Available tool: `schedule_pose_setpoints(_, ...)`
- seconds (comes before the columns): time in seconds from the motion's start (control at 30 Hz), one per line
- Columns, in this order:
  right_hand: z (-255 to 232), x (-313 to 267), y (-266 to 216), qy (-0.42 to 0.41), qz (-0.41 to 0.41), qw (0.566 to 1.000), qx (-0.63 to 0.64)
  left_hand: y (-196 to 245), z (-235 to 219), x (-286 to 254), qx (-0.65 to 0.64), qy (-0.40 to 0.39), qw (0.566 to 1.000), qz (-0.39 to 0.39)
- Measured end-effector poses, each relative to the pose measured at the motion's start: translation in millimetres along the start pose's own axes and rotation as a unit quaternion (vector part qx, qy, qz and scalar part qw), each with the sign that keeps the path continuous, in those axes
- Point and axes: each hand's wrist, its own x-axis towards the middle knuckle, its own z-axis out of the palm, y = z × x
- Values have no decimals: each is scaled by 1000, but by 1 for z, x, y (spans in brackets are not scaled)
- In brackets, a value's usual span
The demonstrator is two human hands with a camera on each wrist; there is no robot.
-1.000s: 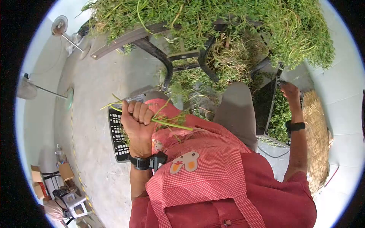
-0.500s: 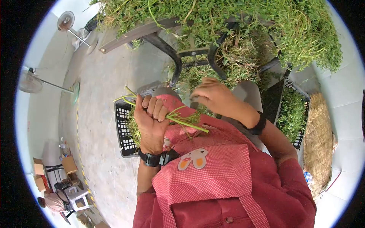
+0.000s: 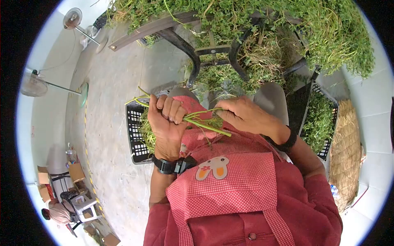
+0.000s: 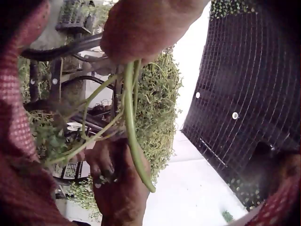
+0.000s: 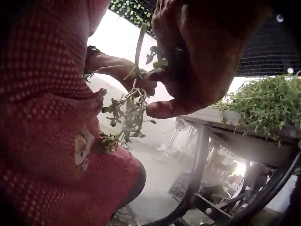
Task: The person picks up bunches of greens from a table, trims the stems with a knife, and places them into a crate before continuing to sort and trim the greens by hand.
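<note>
My left hand (image 3: 169, 117) grips a small bunch of green leafy stems (image 3: 209, 127) in front of the apron. Cut ends stick out on both sides of the fist, and one thick stem (image 4: 134, 136) runs past the fingers in the left wrist view. Close on the right, my right hand (image 3: 250, 117) has its thumb and fingertips at the end of a thin stem (image 3: 201, 111) that runs out from the bunch. In the right wrist view a leafy sprig (image 5: 129, 110) hangs beside that thumb.
A table edge (image 3: 152, 30) ahead bears a large heap of greens (image 3: 262, 16). Black crates holding greens stand on both sides, the left crate (image 3: 135, 131) and the right crate (image 3: 326, 145). Stems litter the floor under the table. A straw bundle (image 3: 344, 151) stands far right, fans (image 3: 35, 84) far left.
My right hand has come from the right crate across my lap to the stems. The left hand still grips the bunch. A thin stem now stretches toward the right fingertips.
</note>
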Motion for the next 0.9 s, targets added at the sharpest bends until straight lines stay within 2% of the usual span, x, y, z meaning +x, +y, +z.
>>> schedule_pose_setpoints(0.17,0,-2,-6,45,-60,994,-81,1,3,2,7,21,1000,17)
schedule_pose_setpoints(0.23,-2,-1,-11,14,-4,986,-168,0,1,1,18,30,999,25)
schedule_pose_setpoints(0.27,-1,1,-10,13,-4,986,-167,-1,0,0,24,13,1000,10)
schedule_pose_setpoints(0.33,3,7,-6,64,55,970,-227,-9,1,0,29,-4,1000,-7)
schedule_pose_setpoints(0.37,7,9,2,64,55,970,-227,-16,5,1,31,13,999,-14)
schedule_pose_setpoints(0.43,13,19,14,159,99,967,-174,-22,14,4,31,27,999,-18)
schedule_pose_setpoints(0.47,6,18,21,158,97,967,-174,-24,18,5,14,14,999,-28)
schedule_pose_setpoints(0.5,-11,12,23,195,197,936,215,-24,19,5,-3,1,999,-39)
schedule_pose_setpoints(0.53,-26,6,28,202,266,751,569,-22,17,3,-4,2,999,-39)
schedule_pose_setpoints(0.57,-37,1,40,203,267,751,568,-16,15,2,-26,-36,998,-50)
schedule_pose_setpoints(0.6,-48,0,46,215,191,739,609,-13,14,2,-47,-76,994,-59)
schedule_pose_setpoints(0.63,-53,3,49,223,112,722,646,-11,13,4,-47,-79,994,-57)
schedule_pose_setpoints(0.67,-52,1,50,221,111,722,646,-11,12,4,-51,-82,994,-59)
schedule_pose_setpoints(0.73,-47,2,13,87,177,826,528,-14,11,2,-56,-84,993,-62)
schedule_pose_setpoints(0.77,-38,1,5,87,175,827,526,-16,12,3,-55,-75,994,-63)
schedule_pose_setpoints(0.83,-21,2,-8,-4,191,893,408,-18,13,5,-53,-66,994,-64)
schedule_pose_setpoints(0.87,-14,5,-6,-5,189,893,409,-18,13,5,-51,-68,994,-67)
schedule_pose_setpoints(0.9,-5,7,-4,-14,116,942,315,-17,13,4,-49,-68,994,-70)
